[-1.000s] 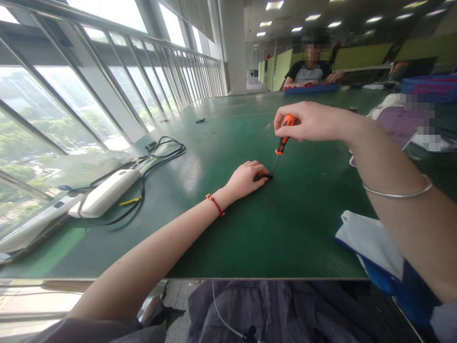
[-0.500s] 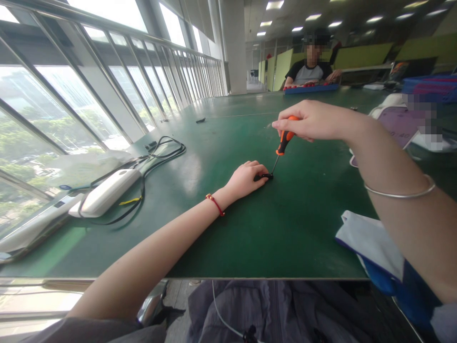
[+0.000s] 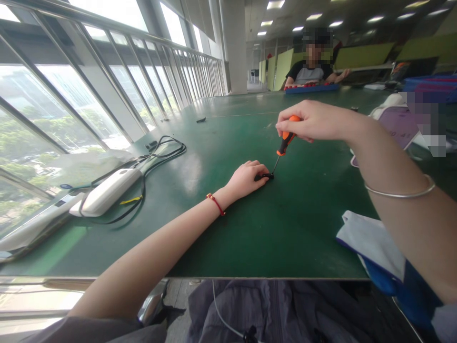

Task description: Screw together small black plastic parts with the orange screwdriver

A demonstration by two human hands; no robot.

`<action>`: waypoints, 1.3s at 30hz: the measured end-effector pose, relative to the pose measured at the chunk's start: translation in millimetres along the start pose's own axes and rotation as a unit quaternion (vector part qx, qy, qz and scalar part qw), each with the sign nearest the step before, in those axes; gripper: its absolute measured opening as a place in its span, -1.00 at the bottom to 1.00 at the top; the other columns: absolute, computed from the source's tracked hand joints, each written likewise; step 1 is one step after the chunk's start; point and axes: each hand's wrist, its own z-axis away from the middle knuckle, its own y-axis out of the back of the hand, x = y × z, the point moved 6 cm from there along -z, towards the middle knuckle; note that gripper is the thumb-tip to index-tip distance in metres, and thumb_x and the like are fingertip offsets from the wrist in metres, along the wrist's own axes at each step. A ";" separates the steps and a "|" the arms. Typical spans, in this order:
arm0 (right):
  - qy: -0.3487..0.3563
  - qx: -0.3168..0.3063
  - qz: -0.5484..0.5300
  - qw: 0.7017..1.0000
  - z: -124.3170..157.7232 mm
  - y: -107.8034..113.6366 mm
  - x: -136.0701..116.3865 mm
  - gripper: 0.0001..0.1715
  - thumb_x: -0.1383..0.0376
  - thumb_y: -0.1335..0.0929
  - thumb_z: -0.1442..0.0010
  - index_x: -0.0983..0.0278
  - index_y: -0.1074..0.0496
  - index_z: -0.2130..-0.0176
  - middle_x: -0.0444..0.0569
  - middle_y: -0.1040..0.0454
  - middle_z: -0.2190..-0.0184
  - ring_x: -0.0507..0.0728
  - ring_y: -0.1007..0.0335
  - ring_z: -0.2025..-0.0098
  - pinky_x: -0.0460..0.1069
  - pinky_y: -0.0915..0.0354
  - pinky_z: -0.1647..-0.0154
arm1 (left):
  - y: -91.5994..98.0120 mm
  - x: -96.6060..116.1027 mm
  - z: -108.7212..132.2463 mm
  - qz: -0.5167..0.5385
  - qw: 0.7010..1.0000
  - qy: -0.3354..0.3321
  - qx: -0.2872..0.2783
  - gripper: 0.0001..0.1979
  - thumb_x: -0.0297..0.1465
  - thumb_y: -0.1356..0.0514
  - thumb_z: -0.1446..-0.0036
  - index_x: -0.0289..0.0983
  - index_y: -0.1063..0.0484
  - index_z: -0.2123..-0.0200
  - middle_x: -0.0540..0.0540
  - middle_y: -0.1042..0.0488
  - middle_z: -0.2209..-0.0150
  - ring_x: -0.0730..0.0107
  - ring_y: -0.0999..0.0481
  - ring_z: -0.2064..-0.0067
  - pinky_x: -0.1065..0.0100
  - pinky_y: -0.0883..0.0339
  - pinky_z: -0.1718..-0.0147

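1. On the green surface (image 3: 300,238), the left hand (image 3: 246,179) pinches a small black part (image 3: 270,176) between thumb and fingers.
2. Above it, the right hand (image 3: 305,120) curls closed around an orange-and-black screwdriver (image 3: 286,141), whose shaft slants down to the part's right end.
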 end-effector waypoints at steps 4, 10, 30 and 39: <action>0.005 0.022 0.005 1.000 -2.8 2.5 2.4 -0.69 0.05 -0.39 -0.08 0.19 -0.45 0.24 -0.08 -0.40 0.47 0.07 -0.25 0.51 0.00 -0.10 0.44 | -0.1 -0.1 0.2 0.001 1.000 0.007 -0.004 -0.82 -0.33 -0.13 -0.15 -0.22 -0.49 0.22 -0.09 -0.46 0.25 0.24 -0.42 0.18 0.25 -0.33 0.16; 0.006 -0.003 0.017 1.000 -0.5 1.3 1.9 -0.51 -0.10 -0.23 -0.21 0.22 -0.47 0.33 -0.13 -0.25 0.66 0.04 -0.19 0.58 0.00 -0.07 0.47 | 0.3 0.4 0.5 0.002 1.000 0.003 -0.003 -0.82 -0.34 -0.13 -0.15 -0.23 -0.49 0.23 -0.09 -0.46 0.26 0.24 -0.41 0.18 0.25 -0.34 0.16; -0.001 0.019 0.012 1.000 -2.8 3.0 2.8 -0.72 0.06 -0.37 -0.11 0.19 -0.46 0.27 -0.08 -0.38 0.52 0.09 -0.27 0.52 0.02 -0.10 0.44 | 0.2 -0.3 0.2 0.002 1.000 0.005 -0.001 -0.83 -0.34 -0.14 -0.15 -0.23 -0.49 0.23 -0.08 -0.46 0.26 0.24 -0.41 0.19 0.25 -0.34 0.17; -0.014 0.001 0.013 1.000 -1.1 0.8 3.0 -0.63 -0.02 -0.29 -0.18 0.20 -0.46 0.32 -0.11 -0.31 0.61 0.05 -0.20 0.60 0.02 -0.07 0.47 | 0.1 -0.1 0.1 -0.001 1.000 0.001 0.000 -0.83 -0.34 -0.14 -0.15 -0.23 -0.49 0.23 -0.08 -0.46 0.26 0.25 -0.41 0.19 0.25 -0.33 0.16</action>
